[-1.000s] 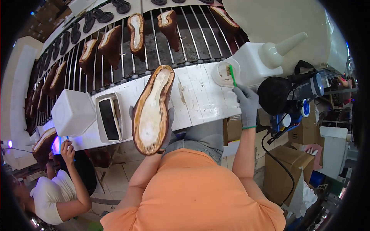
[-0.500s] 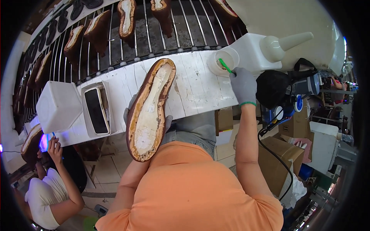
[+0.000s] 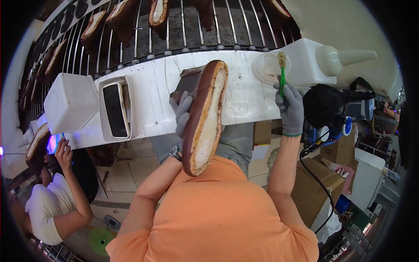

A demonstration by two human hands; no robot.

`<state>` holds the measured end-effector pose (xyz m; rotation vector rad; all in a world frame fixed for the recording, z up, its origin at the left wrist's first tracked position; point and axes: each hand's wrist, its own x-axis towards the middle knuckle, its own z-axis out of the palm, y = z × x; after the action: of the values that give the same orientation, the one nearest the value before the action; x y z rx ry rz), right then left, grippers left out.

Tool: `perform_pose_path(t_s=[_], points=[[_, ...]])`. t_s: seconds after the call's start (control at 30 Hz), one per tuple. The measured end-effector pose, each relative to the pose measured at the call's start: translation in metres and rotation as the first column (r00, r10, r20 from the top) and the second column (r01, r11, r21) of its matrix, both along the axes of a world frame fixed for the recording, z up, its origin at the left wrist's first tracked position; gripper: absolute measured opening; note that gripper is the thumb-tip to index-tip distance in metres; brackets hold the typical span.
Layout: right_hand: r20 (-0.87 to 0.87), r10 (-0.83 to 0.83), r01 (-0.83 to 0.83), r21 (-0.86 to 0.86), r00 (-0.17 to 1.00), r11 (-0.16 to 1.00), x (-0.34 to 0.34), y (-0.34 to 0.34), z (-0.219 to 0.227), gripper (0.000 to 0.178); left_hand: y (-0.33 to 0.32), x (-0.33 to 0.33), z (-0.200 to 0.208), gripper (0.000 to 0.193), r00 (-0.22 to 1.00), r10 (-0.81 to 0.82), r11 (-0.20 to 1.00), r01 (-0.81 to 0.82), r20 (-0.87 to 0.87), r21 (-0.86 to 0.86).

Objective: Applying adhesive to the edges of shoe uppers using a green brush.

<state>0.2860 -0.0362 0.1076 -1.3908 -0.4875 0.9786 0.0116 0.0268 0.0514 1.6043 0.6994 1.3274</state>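
- Head view: Fingers (image 3: 182,109) of the gloved left hand (image 3: 183,115) are wrapped round the side of a brown shoe (image 3: 204,118), held sole-up over the white worktop (image 3: 244,94), close to the body.
- Right hand (image 3: 291,109) fingers are closed on a green brush (image 3: 282,74), its bristles resting in a small glue cup (image 3: 270,67).
- Shoe is judged light and fairly stiff, its pale sole face possibly tacky; a hold at the waist, along the side edges, is judged safest.
- More shoes are seen on the wire rack (image 3: 183,30) behind.
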Motion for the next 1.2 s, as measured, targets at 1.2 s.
perform_pose_path(t_s=[1.2], points=[[0.743,0.176,-0.046,-0.192,0.646,0.980,-0.076,0.039,0.001,0.020,-0.008,0.000,-0.037,0.062,0.971,0.238,0.871,-0.227,0.030,0.437]])
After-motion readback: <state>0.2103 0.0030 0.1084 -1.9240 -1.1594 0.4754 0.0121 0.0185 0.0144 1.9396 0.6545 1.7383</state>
